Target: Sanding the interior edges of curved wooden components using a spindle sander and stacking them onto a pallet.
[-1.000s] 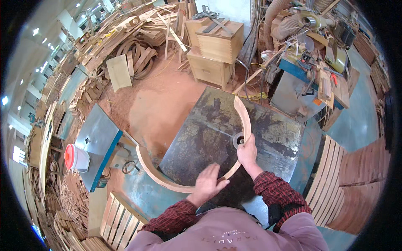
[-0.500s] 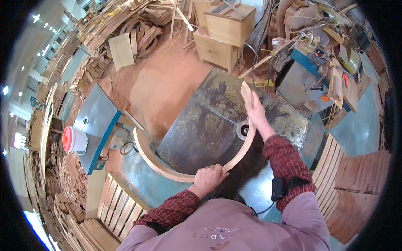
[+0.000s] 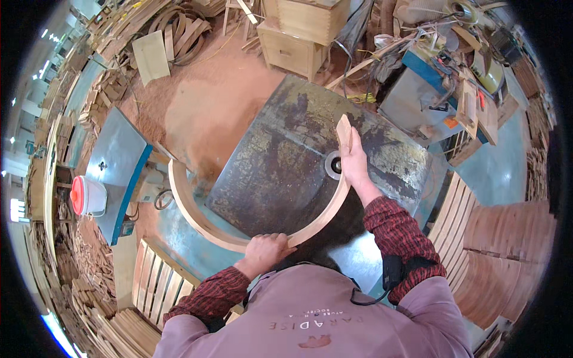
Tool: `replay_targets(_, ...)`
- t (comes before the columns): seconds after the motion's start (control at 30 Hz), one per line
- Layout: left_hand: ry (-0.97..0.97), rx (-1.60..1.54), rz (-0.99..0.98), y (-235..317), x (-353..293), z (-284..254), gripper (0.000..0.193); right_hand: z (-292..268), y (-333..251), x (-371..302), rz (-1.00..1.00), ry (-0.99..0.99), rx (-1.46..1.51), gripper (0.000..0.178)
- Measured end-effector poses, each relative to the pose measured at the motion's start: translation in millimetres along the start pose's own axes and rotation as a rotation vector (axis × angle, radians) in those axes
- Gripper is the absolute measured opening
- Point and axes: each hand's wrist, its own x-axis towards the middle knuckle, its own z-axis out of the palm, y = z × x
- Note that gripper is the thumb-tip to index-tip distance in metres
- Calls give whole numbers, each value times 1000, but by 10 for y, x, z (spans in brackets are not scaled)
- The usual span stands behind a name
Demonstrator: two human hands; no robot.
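The right hand (image 3: 353,161) lies with fingers closed flat over the outer face of the curved wooden piece (image 3: 239,235) near its far end, at about one o'clock, pressing it toward the round spindle opening (image 3: 333,165) in the worn metal table (image 3: 286,143). The left hand (image 3: 265,250) is wrapped around the arc at six o'clock, at the table's near edge. The arc sweeps out past the table to nine o'clock. Feeding seems to want steady pressure, both hands following the curve, fingertips kept off the cutter side. A red-lidded bucket (image 3: 86,196) sits at nine o'clock.
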Motion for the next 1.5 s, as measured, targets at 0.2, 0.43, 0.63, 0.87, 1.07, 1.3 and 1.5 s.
replay_targets(0.2,-77,31,43,-227,-345,-6,39,-16,-25,-507,64,20,-30,67)
replay_targets(0.43,-151,51,40,-307,-608,-37,40,1,5,-914,45,85,-77,66)
replay_targets(0.63,-117,104,115,-376,-795,14,37,-2,111,-1173,33,105,-62,67)
replay_targets(0.87,-103,116,160,-476,-1149,193,35,55,125,-1543,20,139,-121,67)
replay_targets(1.07,-24,95,125,-371,-1287,-220,39,4,214,-1548,134,85,536,56)
replay_targets(1.3,388,-108,12,54,-1168,-1281,33,-96,-706,-2119,-176,-129,411,65)
replay_targets(1.5,799,-1034,-44,796,-991,-2206,33,-74,-1005,-2679,-561,-351,80,85)
